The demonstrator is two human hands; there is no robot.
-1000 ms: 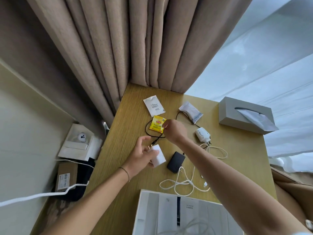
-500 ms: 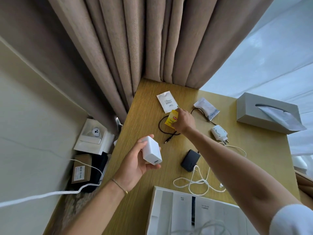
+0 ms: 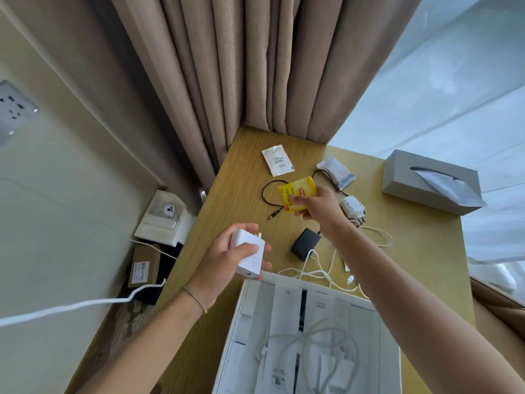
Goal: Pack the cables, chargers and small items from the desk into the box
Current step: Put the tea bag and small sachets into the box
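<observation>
One square white plastic charger [image 3: 247, 258] is sitting in the left hand [image 3: 227, 261], fingers curling round it, at nine o'clock from the open white cardboard box [image 3: 244, 314]. The right hand [image 3: 318, 207], arm reaching toward twelve o'clock, is pinching one yellow paper tea sachet [image 3: 297, 196] above the wooden desk [image 3: 244, 177], where two white packets, one black adapter [image 3: 304, 243] and one white plug [image 3: 352, 207] are lying.

Box [image 3: 287, 302] cut off by bottom edge, contents blurred. Yellow packet [image 3: 295, 194] partly hidden by right hand [image 3: 318, 204], print unreadable. White sachet [image 3: 277, 160] text too small. Wall socket [image 3: 14, 109] cropped at left edge.
</observation>
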